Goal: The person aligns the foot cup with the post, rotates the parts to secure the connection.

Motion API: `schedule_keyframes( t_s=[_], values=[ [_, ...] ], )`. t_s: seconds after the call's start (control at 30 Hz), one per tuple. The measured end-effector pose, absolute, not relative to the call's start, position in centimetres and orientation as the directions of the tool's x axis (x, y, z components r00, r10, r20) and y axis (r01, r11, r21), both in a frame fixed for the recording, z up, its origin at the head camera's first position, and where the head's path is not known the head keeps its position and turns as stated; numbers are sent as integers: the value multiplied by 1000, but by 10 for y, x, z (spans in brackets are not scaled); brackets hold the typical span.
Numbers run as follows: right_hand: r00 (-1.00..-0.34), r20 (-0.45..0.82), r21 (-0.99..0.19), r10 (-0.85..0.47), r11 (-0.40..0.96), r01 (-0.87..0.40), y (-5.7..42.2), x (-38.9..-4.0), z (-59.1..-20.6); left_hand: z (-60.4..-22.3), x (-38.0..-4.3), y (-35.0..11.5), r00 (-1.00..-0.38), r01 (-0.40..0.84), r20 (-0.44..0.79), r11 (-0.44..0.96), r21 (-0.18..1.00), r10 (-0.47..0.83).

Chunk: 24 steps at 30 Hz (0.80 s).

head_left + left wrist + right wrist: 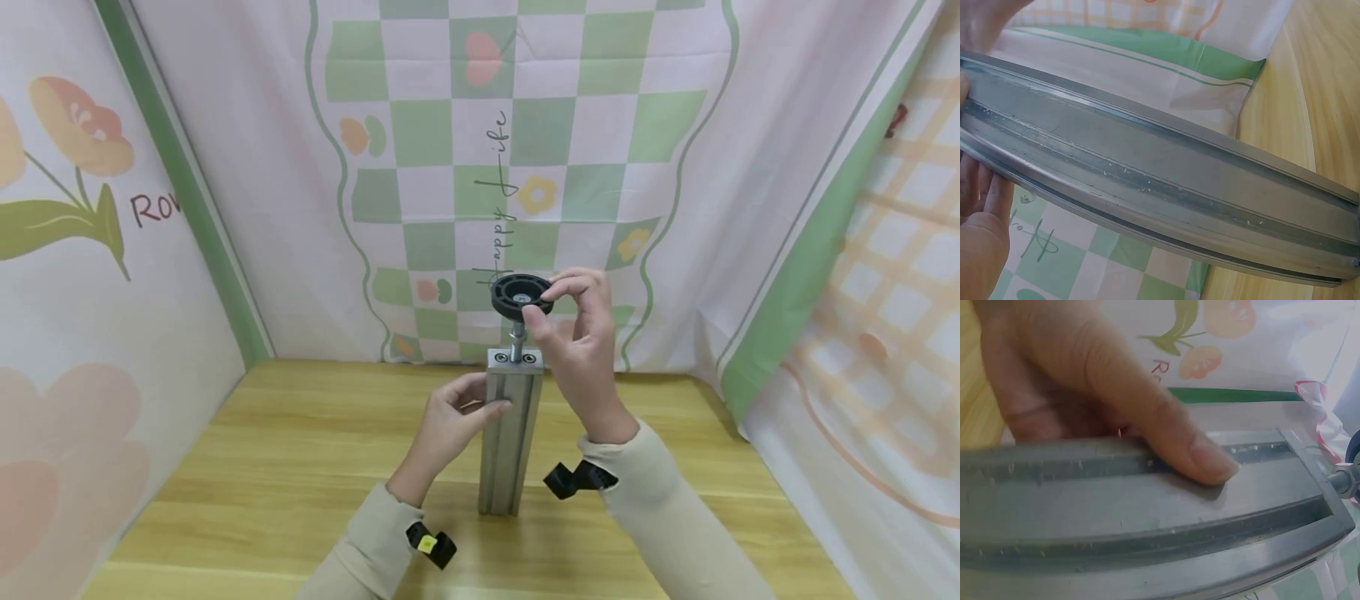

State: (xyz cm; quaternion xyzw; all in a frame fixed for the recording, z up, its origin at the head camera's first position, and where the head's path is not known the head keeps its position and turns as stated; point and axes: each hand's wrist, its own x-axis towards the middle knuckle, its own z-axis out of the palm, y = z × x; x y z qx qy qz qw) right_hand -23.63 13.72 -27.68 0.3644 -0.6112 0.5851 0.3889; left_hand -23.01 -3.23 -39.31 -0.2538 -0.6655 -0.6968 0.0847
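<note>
A silver aluminium profile point(506, 442) stands upright on the wooden table, its grooved side filling much of the left wrist view. My left hand point(453, 421) grips its upper part, thumb across the near face and fingers round the left side. On top sits an end plate point(515, 360) with two dark screws. A threaded bolt with a nut point(1344, 480) rises from that plate and carries a round black levelling foot point(517, 310), its dished underside facing up. My right hand point(581, 333) pinches the foot's right rim between thumb and index finger.
The wooden table point(300, 467) runs back to a green-and-white checked cloth point(420, 133). Printed cloth walls point(67, 333) close in both sides. Black wrist mounts point(581, 481) sit on both beige sleeves.
</note>
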Motion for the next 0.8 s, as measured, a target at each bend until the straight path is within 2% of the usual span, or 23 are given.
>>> schedule_keyframes(
  t_s=[0.1, 0.2, 0.27, 0.37, 0.43, 0.53, 0.6, 0.7, 0.8],
  values=[
    [-351, 936, -351, 34, 194, -916, 135, -235, -274, -393, -230, -32, -857, 457, 468, -100, 884, 218],
    [-305, 951, -306, 47, 263, -915, 134, -236, -273, -393, -229, -32, -854, 462, 472, -99, 882, 218],
    [-310, 949, -312, 50, 273, -910, 134, -237, -274, -392, -229, -32, -854, 463, 474, -99, 881, 217],
    [-358, 933, -356, 39, 248, -901, 135, -238, -275, -392, -229, -32, -855, 461, 471, -99, 882, 218],
    [-429, 903, -423, 6, 180, -888, 136, -239, -273, -392, -229, -31, -856, 458, 468, -99, 883, 218],
    [-519, 846, -524, -121, -8, -852, 138, -242, -269, -392, -229, -31, -858, 455, 466, -101, 885, 218],
    [-565, 795, -600, -218, -155, -785, 139, -245, -266, -392, -229, -32, -858, 455, 466, -101, 885, 216],
    [-582, 744, -665, -327, -282, -692, 141, -250, -264, -391, -229, -32, -861, 449, 460, -99, 888, 218],
    [-588, 726, -687, -357, -329, -648, 141, -253, -264, -391, -229, -32, -865, 440, 450, -95, 893, 223]
  ],
)
